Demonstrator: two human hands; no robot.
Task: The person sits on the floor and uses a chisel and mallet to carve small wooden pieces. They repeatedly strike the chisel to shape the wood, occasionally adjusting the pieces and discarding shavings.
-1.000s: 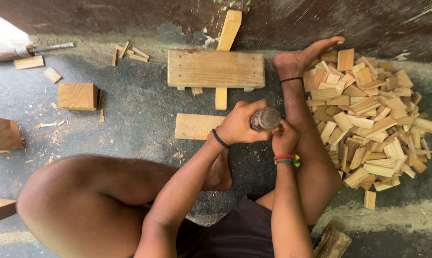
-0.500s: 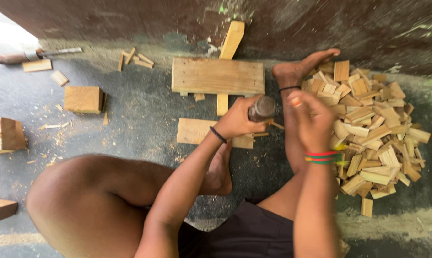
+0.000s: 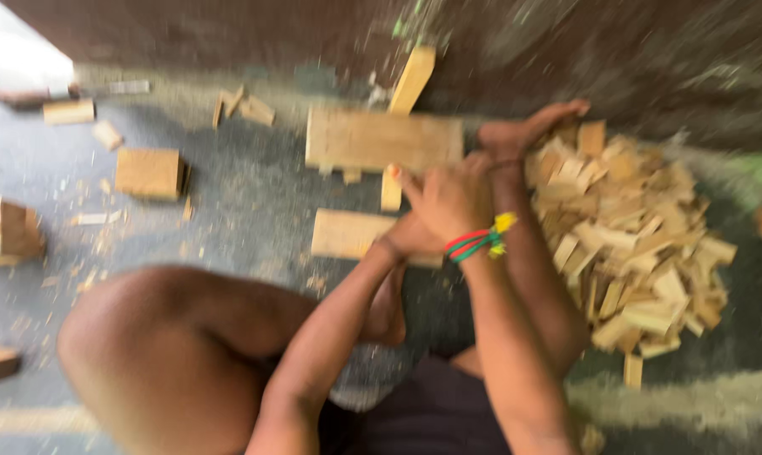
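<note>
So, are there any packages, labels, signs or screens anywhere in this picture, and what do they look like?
None that the blurred picture shows: no package, label, sign or screen. There are only plain wooden pieces: a flat board on the ground ahead of the hands, a heap of small offcuts to the right, and loose blocks to the left.

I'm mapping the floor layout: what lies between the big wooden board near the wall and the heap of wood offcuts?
In the head view, the person's bare foot lies between the board and the heap, toes against the heap.
</note>
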